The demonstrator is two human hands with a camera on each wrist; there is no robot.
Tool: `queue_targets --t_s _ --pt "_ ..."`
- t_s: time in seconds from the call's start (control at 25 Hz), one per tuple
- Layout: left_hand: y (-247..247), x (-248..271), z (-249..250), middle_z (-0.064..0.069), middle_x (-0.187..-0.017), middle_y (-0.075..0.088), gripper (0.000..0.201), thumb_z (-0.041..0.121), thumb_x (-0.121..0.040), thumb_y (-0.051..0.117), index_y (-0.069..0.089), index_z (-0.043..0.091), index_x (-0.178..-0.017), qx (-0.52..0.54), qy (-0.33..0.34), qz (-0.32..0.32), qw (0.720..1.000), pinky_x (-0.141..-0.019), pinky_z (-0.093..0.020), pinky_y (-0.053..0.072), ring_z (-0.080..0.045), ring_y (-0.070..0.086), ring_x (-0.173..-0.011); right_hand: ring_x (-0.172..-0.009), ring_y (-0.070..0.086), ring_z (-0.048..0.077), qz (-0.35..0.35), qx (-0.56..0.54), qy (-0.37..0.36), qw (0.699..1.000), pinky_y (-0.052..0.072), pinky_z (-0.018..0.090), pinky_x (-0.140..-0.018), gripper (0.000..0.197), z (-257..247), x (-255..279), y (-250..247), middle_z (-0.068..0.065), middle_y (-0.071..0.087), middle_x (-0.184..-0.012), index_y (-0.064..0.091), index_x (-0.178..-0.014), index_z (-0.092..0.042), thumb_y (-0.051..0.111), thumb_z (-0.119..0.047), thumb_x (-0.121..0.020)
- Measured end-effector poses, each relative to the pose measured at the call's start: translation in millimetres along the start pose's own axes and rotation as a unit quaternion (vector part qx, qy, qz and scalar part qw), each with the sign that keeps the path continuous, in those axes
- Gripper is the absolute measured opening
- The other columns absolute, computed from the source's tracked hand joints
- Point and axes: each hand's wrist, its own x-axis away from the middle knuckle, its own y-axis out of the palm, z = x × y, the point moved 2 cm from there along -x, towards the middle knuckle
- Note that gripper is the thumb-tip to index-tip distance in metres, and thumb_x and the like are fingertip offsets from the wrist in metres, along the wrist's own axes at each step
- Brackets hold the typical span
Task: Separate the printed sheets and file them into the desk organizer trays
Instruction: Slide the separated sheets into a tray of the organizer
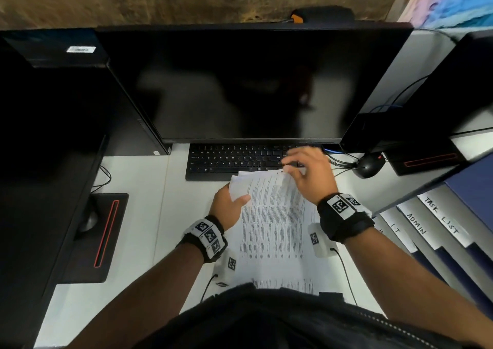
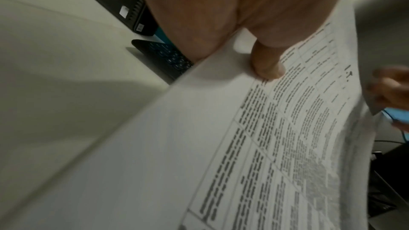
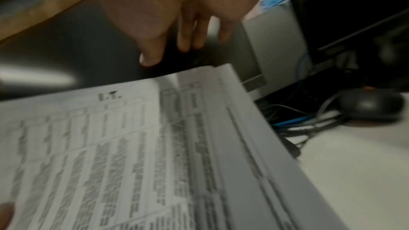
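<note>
A stack of printed sheets with dense tables lies slanted over the desk in front of me. Its top sheet is headed "I.T.". My left hand grips the stack's upper left edge, with the thumb pressed on the printed face. My right hand hovers over the upper right corner, its fingers loosely bent and holding nothing. The desk organizer stands at the right, with trays labelled TASK LIST, ADMIN and I T.
A black keyboard sits just beyond the sheets, under a dark monitor. A black mouse and tangled cables lie right of the keyboard. A second monitor's base occupies the desk at the left.
</note>
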Motion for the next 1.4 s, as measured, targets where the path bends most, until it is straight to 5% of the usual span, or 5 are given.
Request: queue_targets --t_s 0.12,0.2,0.32,0.84,1.4 --pt "-8 -2 -1 0.0 -0.111 0.063 0.031 0.011 -0.088 0.061 0.057 0.012 -0.118 0.047 -0.023 0.035 0.998 -0.076 -0.019 0.047 -0.015 0.059 -0.101 -0.118 0.044 0.014 0.114 -0.088 0.164 0.976 0.031 0.025 -0.1 0.051 31 13 -21 0.002 0.049 -0.13 0.05 -0.127 -0.018 0.069 -0.031 -0.082" --pt "-12 -3 -2 -0.001 -0.115 0.063 0.034 0.01 -0.087 0.062 0.057 0.012 -0.12 0.057 -0.034 0.046 0.997 -0.082 -0.026 0.047 -0.016 0.058 -0.102 -0.114 0.052 0.016 -0.021 -0.161 0.297 0.941 0.038 0.025 -0.092 0.064 52 31 -13 0.001 0.053 -0.126 0.037 -0.134 -0.017 0.064 -0.046 -0.083" --pt "-9 -3 1 -0.003 -0.119 0.062 0.037 0.009 -0.087 0.063 0.055 0.012 -0.122 0.069 -0.039 0.048 0.996 -0.086 -0.029 0.047 -0.02 0.059 -0.107 -0.112 0.055 0.017 -0.2 -0.129 0.272 0.933 0.045 0.036 -0.093 0.075 61 55 11 -0.006 0.056 -0.123 0.034 -0.13 -0.023 0.055 -0.069 -0.076" --pt "-21 30 87 0.009 -0.098 0.068 0.029 0.016 -0.077 0.076 0.06 0.024 -0.101 0.268 0.085 0.117 0.953 -0.075 -0.023 0.057 -0.006 0.067 -0.091 -0.094 0.057 -0.005 0.15 -0.264 0.107 0.947 0.045 0.007 -0.076 0.024 -40 46 -30 -0.01 0.06 -0.104 0.04 -0.114 -0.018 0.053 -0.018 -0.094" --pt "-7 66 65 0.027 -0.073 0.061 0.022 0.015 -0.088 0.064 0.055 0.034 -0.08 0.144 0.073 -0.033 0.986 -0.055 0.0 0.042 0.016 0.058 -0.065 -0.109 0.058 0.013 0.064 -0.274 0.221 0.934 0.049 0.027 -0.086 0.036 4 97 -10 -0.004 0.061 -0.12 0.046 -0.126 -0.014 0.048 -0.03 -0.095"
